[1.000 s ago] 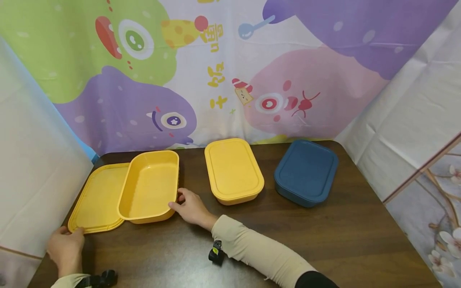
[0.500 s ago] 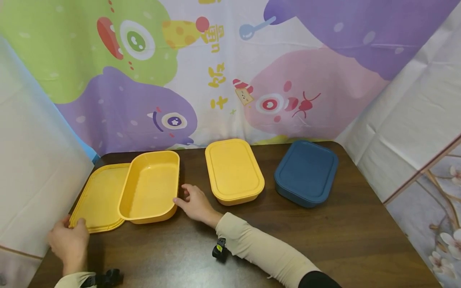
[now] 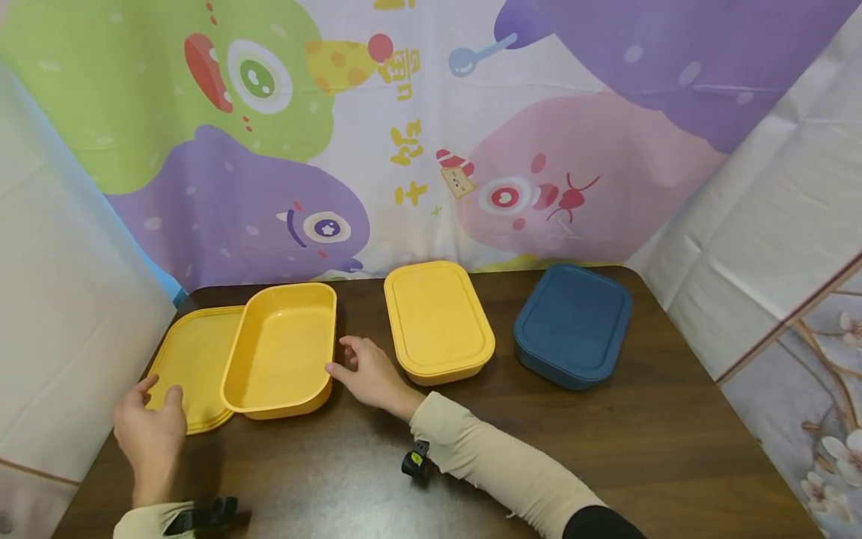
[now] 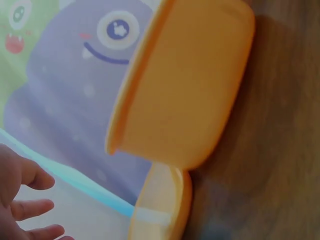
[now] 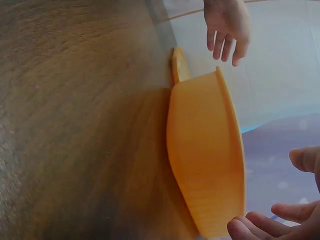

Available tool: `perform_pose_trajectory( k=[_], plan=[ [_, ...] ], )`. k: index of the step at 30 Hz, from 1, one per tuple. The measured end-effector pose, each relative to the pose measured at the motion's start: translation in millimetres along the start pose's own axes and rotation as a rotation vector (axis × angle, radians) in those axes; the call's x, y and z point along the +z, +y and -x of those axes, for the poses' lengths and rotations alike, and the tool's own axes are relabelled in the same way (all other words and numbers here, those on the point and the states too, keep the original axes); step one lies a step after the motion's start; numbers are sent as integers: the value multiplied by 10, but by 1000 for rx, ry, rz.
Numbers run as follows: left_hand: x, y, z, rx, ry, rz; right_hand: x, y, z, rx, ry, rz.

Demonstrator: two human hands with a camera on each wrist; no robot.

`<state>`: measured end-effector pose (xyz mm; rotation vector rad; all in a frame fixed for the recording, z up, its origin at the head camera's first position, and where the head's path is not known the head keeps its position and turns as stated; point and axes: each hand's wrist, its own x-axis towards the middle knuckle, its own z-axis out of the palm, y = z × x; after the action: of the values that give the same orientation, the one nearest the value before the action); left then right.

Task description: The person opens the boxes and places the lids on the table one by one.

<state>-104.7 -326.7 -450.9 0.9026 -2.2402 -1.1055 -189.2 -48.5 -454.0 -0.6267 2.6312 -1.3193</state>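
Observation:
An uncovered yellow food container (image 3: pixel 279 352) stands at the left of the table, with nothing visible inside. Its left side sits over the edge of a yellow lid (image 3: pixel 188 359) that lies flat. My left hand (image 3: pixel 151 427) hovers by the lid's near left corner, fingers spread and holding nothing; the left wrist view shows these fingers (image 4: pixel 37 207) apart from the lid. Beside the container's right wall is my right hand (image 3: pixel 370 378), fingers loosely bent, thumb close to the rim. Whether that thumb touches the rim I cannot tell.
A yellow container with its lid on (image 3: pixel 438 318) stands right of the right hand. Farther right is a dark blue lidded container (image 3: pixel 572 326). All stand on a dark wooden table (image 3: pixel 323 479), with a cartoon-printed cloth (image 3: pixel 417 187) hanging behind.
My left hand has let go of the lid's corner, lifted and moved slightly right and away from me. My right hand has released the uncovered container's side and shifted right. The containers stayed put.

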Motion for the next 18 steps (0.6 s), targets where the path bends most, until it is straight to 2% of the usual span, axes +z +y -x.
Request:
perform_pose_trajectory(
  k=[7, 12, 18],
  plan=[
    [47, 145, 54, 66, -25, 17, -146, -72, 55, -56, -27, 70],
    [124, 229, 73, 148, -38, 18, -251, -117, 64, -99, -13, 120],
    [218, 352, 140, 176, -87, 25, -368, -147, 88, -99, -9, 134]
  ],
)
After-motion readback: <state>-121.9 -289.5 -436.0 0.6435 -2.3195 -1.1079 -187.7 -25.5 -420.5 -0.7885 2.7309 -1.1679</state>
